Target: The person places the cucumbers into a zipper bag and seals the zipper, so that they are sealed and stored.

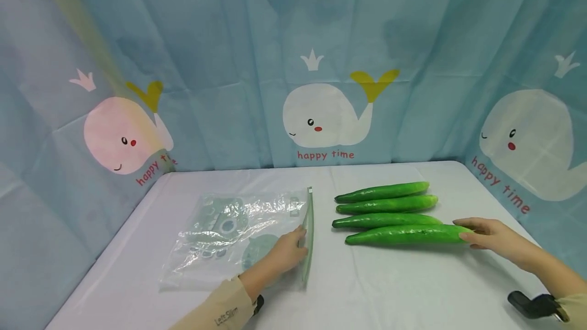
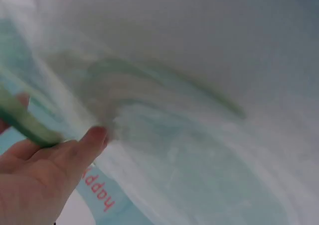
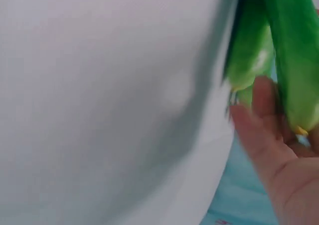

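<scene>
My left hand [image 1: 288, 251] grips the green zip edge [image 1: 310, 238] of a clear zip bag [image 1: 275, 205] lying flat on the table. In the left wrist view the green strip [image 2: 30, 125] runs between the thumb and fingers, with the filmy plastic beside them. At the right, my right hand [image 1: 488, 236] holds the pale end of the nearest cucumber [image 1: 403, 235] between thumb and fingers. That end [image 3: 299, 100] shows at the fingers in the right wrist view. Several green cucumbers lie roughly side by side, stems pointing left, the farthest cucumber [image 1: 382, 192] at the back.
A white cloth [image 1: 367, 289] covers the table. Blue curtains [image 1: 220, 106] printed with whales rise behind it and along both sides. Large pale green prints show on the bag's area. A black wrist strap piece [image 1: 534, 305] hangs below the right forearm.
</scene>
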The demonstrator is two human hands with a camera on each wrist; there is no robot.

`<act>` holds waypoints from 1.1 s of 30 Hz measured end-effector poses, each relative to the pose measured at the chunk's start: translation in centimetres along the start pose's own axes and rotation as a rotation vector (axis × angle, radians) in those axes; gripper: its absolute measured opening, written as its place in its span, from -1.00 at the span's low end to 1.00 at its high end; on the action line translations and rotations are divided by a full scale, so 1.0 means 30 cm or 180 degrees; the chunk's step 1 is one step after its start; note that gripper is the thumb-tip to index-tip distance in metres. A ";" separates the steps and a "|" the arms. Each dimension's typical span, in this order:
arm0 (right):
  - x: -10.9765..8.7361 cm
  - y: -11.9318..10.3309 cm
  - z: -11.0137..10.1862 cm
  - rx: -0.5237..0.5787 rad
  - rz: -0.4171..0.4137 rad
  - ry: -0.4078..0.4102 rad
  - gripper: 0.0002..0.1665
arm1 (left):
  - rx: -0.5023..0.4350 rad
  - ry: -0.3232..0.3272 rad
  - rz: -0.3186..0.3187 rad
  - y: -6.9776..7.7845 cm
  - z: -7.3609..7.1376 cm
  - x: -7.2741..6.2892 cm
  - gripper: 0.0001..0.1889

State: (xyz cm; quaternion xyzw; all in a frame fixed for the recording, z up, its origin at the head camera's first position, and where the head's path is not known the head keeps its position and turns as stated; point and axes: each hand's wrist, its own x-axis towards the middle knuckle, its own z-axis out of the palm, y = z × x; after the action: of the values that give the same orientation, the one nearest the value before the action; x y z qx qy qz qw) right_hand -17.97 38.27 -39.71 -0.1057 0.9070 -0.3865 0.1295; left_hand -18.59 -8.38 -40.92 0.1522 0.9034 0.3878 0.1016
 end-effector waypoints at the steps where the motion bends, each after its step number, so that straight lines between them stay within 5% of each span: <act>1: 0.000 -0.003 -0.001 0.0236 0.0077 -0.0038 -0.34 | -0.0051 -0.0039 -0.0039 0.001 -0.007 -0.003 -0.44; 4: -0.001 -0.006 -0.005 0.0944 0.0073 -0.0167 -0.37 | -0.0063 -0.0084 -0.0068 -0.001 -0.020 -0.011 -0.34; 9: 0.004 -0.015 -0.008 0.2135 -0.0094 -0.0454 -0.72 | 0.0013 -0.0028 -0.0008 -0.003 -0.023 -0.030 -0.24; 13: 0.015 -0.049 0.001 0.2688 0.0025 -0.0552 -0.73 | 0.0028 0.0013 0.0019 0.003 -0.024 -0.041 -0.20; 19: 0.053 -0.114 0.034 0.3191 0.0030 -0.0653 -0.65 | 0.0064 0.0131 -0.0001 0.008 -0.037 -0.045 -0.18; 33: 0.159 -0.229 0.140 0.3383 0.0269 -0.0231 -0.90 | 0.0072 0.0205 0.0017 0.000 -0.050 -0.055 -0.18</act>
State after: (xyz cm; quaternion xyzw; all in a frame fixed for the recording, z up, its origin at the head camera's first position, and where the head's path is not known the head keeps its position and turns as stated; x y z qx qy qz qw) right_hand -20.51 29.37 -38.25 -0.0021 0.5847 -0.7831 0.2119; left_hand -17.52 -9.97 -39.79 0.1432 0.9101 0.3826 0.0697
